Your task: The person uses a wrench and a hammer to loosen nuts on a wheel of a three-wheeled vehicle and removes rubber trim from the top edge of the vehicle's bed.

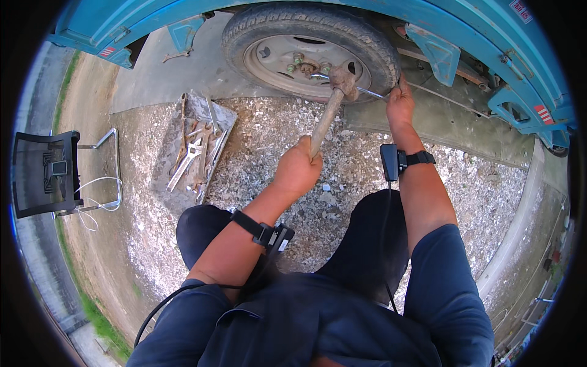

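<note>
My left hand (298,166) is closed round the wooden handle of a hammer (326,122). The rusty hammer head is up at the wheel, over the shaft of a shiny metal wrench (371,93); whether the two touch, I cannot tell. My right hand (400,109) grips the wrench's outer end beside the tyre (312,24). The wrench's other end points at the nuts (298,59) in the middle of the pale, dirty wheel rim (260,64), partly hidden by the hammer head. Each wrist wears a black strap with a small device.
A dirty metal tray (164,183) lies left of my knees, with an adjustable wrench (185,164) and several other tools inside. Above it, an open-end wrench (177,56) lies on concrete. The blue vehicle body (422,18) spans the top. A mesh-backed chair (46,174) stands far left.
</note>
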Demonstrator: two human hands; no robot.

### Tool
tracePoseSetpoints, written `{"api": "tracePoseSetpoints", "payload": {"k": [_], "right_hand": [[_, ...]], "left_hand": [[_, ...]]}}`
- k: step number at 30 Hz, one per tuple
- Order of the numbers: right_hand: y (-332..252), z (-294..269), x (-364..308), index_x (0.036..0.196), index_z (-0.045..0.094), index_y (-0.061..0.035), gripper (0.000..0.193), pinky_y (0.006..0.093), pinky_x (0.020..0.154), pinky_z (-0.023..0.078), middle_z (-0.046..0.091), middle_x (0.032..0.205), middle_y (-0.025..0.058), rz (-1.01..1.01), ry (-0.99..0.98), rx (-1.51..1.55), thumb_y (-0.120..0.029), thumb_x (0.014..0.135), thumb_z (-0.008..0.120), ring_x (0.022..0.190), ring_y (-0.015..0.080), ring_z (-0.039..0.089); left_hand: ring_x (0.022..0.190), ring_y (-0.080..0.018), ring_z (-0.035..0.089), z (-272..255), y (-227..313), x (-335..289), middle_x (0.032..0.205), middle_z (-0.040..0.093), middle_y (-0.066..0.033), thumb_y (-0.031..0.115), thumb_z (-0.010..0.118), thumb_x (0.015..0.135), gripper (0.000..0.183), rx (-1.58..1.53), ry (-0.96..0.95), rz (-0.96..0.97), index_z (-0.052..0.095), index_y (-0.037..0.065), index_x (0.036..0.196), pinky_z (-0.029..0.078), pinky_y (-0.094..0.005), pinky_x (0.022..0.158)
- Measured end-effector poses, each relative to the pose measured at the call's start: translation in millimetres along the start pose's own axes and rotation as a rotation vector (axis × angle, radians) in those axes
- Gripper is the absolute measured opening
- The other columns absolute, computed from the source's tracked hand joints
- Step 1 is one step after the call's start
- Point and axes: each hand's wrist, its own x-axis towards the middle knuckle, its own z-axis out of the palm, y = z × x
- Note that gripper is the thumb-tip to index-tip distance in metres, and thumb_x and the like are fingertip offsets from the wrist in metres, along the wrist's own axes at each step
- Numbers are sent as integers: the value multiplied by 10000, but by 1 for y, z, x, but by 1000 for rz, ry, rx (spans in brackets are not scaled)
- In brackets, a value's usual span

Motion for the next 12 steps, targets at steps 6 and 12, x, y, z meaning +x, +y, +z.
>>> {"api": "tracePoseSetpoints", "payload": {"k": [6,12], "right_hand": [[-10,-13,5,1149,613,3,341,432,835,524,686,1006,207,341,-148,-198,-219,913,507,912,360,668],[-23,-26,-11,1119,580,-85,428,309,522,535,688,822,147,633,-471,126,-471,931,570,589,241,674]], "left_hand": [[686,-293,621,-57,-14,-45,722,603,-134,213,643,882,226,-166,42,-51,536,25,946,482,-414,628],[613,-161,576,-81,-39,-58,696,572,-20,240,662,902,219,-420,100,-306,554,77,1000,492,-332,593]]}}
